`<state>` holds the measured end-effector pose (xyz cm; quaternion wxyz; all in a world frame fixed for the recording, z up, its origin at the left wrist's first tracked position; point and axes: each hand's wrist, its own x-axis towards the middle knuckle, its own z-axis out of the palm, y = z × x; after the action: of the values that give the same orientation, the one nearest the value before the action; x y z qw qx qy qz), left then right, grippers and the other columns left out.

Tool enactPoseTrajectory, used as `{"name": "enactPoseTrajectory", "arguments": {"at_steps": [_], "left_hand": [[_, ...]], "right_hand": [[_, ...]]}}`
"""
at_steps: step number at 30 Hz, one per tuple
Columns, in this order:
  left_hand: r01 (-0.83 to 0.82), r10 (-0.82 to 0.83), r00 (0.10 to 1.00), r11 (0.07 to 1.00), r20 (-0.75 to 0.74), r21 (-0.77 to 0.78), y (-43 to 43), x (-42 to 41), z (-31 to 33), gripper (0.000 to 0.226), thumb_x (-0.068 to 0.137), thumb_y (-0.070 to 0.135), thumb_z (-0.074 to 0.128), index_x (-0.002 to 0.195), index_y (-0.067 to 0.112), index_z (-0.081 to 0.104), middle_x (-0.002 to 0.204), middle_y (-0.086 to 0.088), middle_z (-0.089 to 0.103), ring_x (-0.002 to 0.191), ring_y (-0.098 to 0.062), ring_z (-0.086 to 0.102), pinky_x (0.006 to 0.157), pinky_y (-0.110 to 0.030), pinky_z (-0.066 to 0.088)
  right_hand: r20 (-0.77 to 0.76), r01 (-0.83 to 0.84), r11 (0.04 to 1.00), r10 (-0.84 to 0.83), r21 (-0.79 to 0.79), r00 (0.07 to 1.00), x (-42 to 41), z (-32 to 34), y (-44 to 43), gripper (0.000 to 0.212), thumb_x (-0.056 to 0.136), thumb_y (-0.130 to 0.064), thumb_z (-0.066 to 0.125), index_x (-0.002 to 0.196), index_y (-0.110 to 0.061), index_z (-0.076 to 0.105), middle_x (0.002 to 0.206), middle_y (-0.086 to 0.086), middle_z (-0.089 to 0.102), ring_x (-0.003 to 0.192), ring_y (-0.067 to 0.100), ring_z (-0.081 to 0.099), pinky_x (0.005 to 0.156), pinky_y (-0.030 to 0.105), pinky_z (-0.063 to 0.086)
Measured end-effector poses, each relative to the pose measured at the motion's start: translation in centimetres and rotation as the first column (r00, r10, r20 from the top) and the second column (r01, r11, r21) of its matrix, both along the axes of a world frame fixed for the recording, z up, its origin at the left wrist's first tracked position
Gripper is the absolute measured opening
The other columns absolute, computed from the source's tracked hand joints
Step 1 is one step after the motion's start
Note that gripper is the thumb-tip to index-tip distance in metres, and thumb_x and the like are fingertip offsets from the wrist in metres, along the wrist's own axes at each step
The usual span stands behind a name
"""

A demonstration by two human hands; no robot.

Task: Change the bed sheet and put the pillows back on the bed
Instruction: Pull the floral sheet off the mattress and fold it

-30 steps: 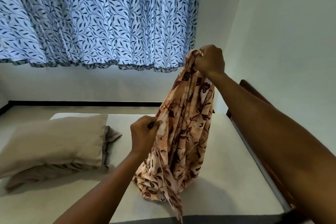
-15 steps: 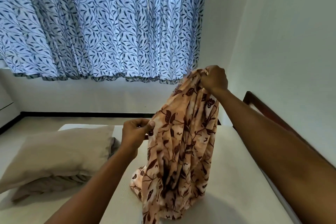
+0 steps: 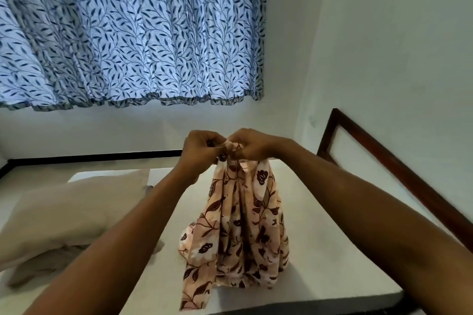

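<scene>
- The left hand (image 3: 202, 147) and the right hand (image 3: 252, 146) are each pinching the gathered top edge of the floral bed sheet (image 3: 240, 225), with the knuckles nearly touching.
- The bed sheet is hanging bunched below the hands, its lower folds resting on the bare mattress (image 3: 332, 250).
- Beige pillows (image 3: 71, 212) are lying stacked on the mattress's left side.

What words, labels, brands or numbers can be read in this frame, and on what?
None can be read. The floral sheet, gripped at its top by the left hand and right hand, bears only a flower print; the curtain only leaves; the pillow, mattress and wooden frame show no label.
</scene>
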<state>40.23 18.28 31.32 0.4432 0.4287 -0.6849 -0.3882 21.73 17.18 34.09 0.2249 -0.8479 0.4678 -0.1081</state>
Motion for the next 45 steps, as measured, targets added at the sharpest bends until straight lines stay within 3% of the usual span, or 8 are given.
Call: {"name": "enactPoseTrajectory", "arguments": {"at_steps": [5,11,18,23,26,29,37,45], "left_hand": [[-0.056,0.052,0.998,0.991,-0.035,-0.119,0.3,-0.2,-1.3,0.016,0.082,0.023,0.084,0.093,0.017,0.074,0.075,-0.005,0.071,0.07,-0.028,0.068,0.061,-0.04,0.056],[-0.081,0.085,0.992,0.996,0.091,-0.044,1.2,0.1,-5.3,0.03,0.08,0.021,0.083,0.105,0.021,0.065,0.088,-0.001,0.071,0.077,-0.02,0.071,0.071,-0.049,0.062],[-0.204,0.203,0.979,0.977,0.029,0.057,3.6,-0.9,-9.3,0.045,0.082,0.017,0.083,0.12,0.02,0.06,0.082,0.004,0.073,0.075,-0.004,0.07,0.075,-0.031,0.062],[-0.549,0.538,0.835,0.826,-0.113,-0.129,2.8,0.2,-7.4,0.018,0.087,0.017,0.078,0.102,0.018,0.068,0.081,0.01,0.069,0.072,0.0,0.066,0.069,-0.027,0.059],[-0.199,0.222,0.975,0.896,0.012,-0.398,4.3,-1.0,-7.2,0.01,0.091,0.014,0.071,0.1,0.013,0.07,0.096,0.002,0.07,0.083,-0.006,0.068,0.067,-0.022,0.059],[0.23,-0.113,0.947,0.892,0.301,-0.389,7.1,-3.6,-9.4,0.022,0.092,0.011,0.07,0.113,0.012,0.073,0.104,0.005,0.07,0.086,-0.004,0.066,0.076,-0.013,0.055],[0.212,-0.15,0.956,0.947,0.253,-0.241,6.1,-3.6,-11.3,0.018,0.089,0.021,0.075,0.106,0.021,0.079,0.097,0.01,0.075,0.083,-0.002,0.069,0.076,-0.02,0.058],[-0.223,0.241,0.969,0.943,0.044,-0.246,4.9,-5.6,-10.4,0.021,0.087,0.043,0.075,0.097,0.026,0.066,0.085,0.014,0.065,0.076,-0.004,0.064,0.067,-0.026,0.059]], "right_hand": [[0.013,0.054,0.985,-0.052,-0.161,0.999,-0.9,0.4,-0.4,0.021,0.097,-0.02,0.065,0.077,-0.015,0.067,0.069,-0.007,0.06,0.064,0.009,0.053,0.063,0.027,0.039],[0.092,0.066,0.938,-0.037,-0.341,0.995,-1.8,2.0,-1.4,0.024,0.091,-0.024,0.062,0.083,-0.004,0.073,0.078,0.009,0.071,0.073,0.024,0.065,0.071,0.043,0.052],[0.4,0.296,0.885,-0.141,-0.359,0.906,-2.7,3.1,-2.3,0.028,0.094,-0.027,0.061,0.079,-0.005,0.07,0.076,0.018,0.068,0.072,0.039,0.063,0.068,0.05,0.052],[0.492,0.489,0.811,-0.299,-0.321,0.818,-3.8,3.7,-2.9,0.033,0.093,-0.032,0.062,0.078,-0.004,0.071,0.073,0.015,0.069,0.07,0.035,0.064,0.067,0.046,0.053],[0.567,0.512,0.819,-0.3,-0.259,0.767,-4.9,3.8,-3.0,0.02,0.092,-0.018,0.063,0.074,-0.015,0.071,0.072,0.005,0.068,0.067,0.019,0.061,0.069,0.039,0.051],[0.58,0.449,0.869,-0.26,-0.208,0.772,-5.2,3.9,-2.8,0.018,0.089,0.001,0.055,0.089,0.0,0.073,0.087,0.018,0.073,0.075,0.019,0.065,0.073,0.037,0.055],[0.634,0.405,0.903,-0.23,-0.144,0.738,-6.2,3.7,-2.2,0.023,0.09,0.008,0.051,0.098,0.004,0.072,0.088,0.019,0.073,0.074,0.018,0.067,0.065,0.027,0.053],[0.676,0.599,0.761,-0.307,-0.249,0.67,-5.1,4.4,-3.0,0.022,0.081,-0.015,0.055,0.071,0.001,0.065,0.069,0.017,0.068,0.058,0.028,0.06,0.056,0.036,0.049]]}}
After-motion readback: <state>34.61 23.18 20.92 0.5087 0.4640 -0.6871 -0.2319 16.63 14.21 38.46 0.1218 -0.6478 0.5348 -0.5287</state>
